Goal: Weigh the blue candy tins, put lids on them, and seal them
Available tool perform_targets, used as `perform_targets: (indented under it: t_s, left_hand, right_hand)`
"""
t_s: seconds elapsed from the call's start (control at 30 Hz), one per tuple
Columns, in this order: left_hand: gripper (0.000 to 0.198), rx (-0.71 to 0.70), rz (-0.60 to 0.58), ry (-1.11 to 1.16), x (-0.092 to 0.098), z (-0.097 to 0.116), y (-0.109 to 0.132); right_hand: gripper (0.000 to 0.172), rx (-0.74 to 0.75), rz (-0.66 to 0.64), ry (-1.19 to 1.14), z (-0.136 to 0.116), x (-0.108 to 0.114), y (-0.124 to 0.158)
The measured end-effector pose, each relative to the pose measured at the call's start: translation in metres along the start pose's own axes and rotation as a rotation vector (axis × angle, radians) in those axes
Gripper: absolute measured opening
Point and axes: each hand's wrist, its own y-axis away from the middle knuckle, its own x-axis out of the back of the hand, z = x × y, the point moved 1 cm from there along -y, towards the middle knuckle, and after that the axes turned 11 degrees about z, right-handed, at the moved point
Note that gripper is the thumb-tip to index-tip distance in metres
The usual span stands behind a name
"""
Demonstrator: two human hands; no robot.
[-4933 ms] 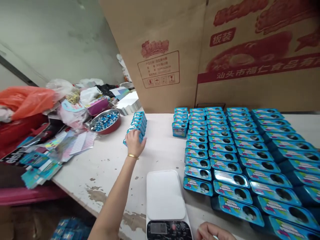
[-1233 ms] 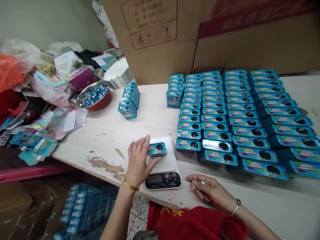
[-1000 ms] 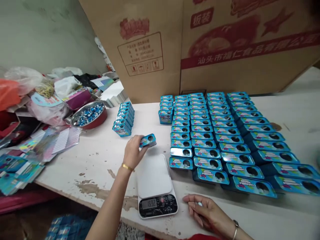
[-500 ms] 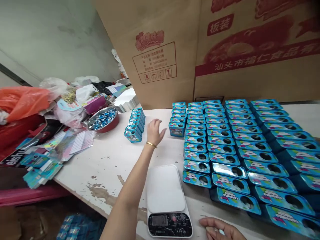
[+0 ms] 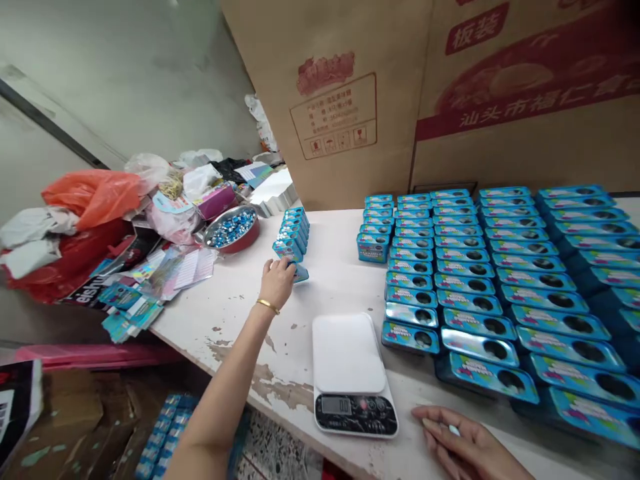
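My left hand (image 5: 277,283), with a gold bangle at the wrist, is closed on a small blue tin (image 5: 301,273) at the near end of a short row of tins. The fingers hide much of that tin. Behind it, the other blue tins of the row (image 5: 296,230) stand close together. My right hand (image 5: 463,440) rests low on the table with its fingers curled round a small pale-blue piece (image 5: 455,431), mostly hidden. Between the hands lies a white kitchen scale (image 5: 349,353) with a bare platform, its display reading about 0.0.
Long rows of blue tins with round holes in their lids (image 5: 467,280) fill the right side. A metal bowl of blue-wrapped sweets (image 5: 250,241) stands at the left, near plastic bags (image 5: 95,200) and cards. Large cardboard cartons (image 5: 340,180) form the back. More blue packs (image 5: 165,427) sit below the table.
My left hand has moved left and nearer, from above the table to the nearest tin of the short row, and closed on it. The view has swung left. My right hand stays beside the scale.
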Motion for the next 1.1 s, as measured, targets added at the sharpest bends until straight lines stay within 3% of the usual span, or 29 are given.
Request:
perform_targets:
  t_s: [0.1, 0.2, 0.3, 0.37, 0.43, 0.53, 0.67, 0.8, 0.93, 1.1]
  left_hand:
    - [0.011, -0.168, -0.109, 0.095, 0.05, 0.037, 0.02]
    - [0.014, -0.311, -0.195, 0.174, 0.082, 0.077, 0.04]
    - [0.013, -0.4, -0.236, 0.198, 0.089, 0.107, 0.051]
    - [0.011, -0.401, -0.234, 0.223, 0.087, 0.116, 0.053]
    - [0.017, -0.361, -0.187, 0.301, 0.087, 0.115, 0.053]
    - [0.034, -0.205, 0.015, 0.498, 0.088, 0.1, 0.059]
    - [0.028, 0.203, 0.264, 0.704, 0.072, 0.069, 0.089]
    - [0.021, 0.498, 0.238, 0.819, 0.029, 0.056, 0.139]
    - [0.021, 0.635, 0.138, 0.846, -0.01, 0.062, 0.183]
    - [0.021, 0.669, 0.125, 0.878, -0.021, 0.067, 0.199]
  right_hand:
    - [0.05, 0.077, -0.011, 0.022, -0.007, -0.004, 0.005]
    - [0.046, 0.099, -0.025, -0.006, -0.011, -0.003, 0.008]
    - [0.041, 0.094, -0.045, -0.056, -0.011, 0.0, 0.012]
    - [0.041, 0.067, -0.057, -0.067, -0.01, 0.003, 0.017]
    - [0.043, 0.026, -0.037, -0.06, -0.009, 0.005, 0.023]
    - [0.044, -0.01, 0.038, -0.057, -0.008, 0.009, 0.031]
    - [0.043, -0.003, 0.098, -0.052, -0.005, 0.011, 0.038]
    - [0.045, 0.015, 0.1, 0.07, -0.012, 0.002, 0.044]
    - [0.049, 0.05, 0.078, 0.219, -0.03, -0.018, 0.049]
    - [0.048, 0.158, -0.033, 0.413, -0.045, -0.038, 0.048]
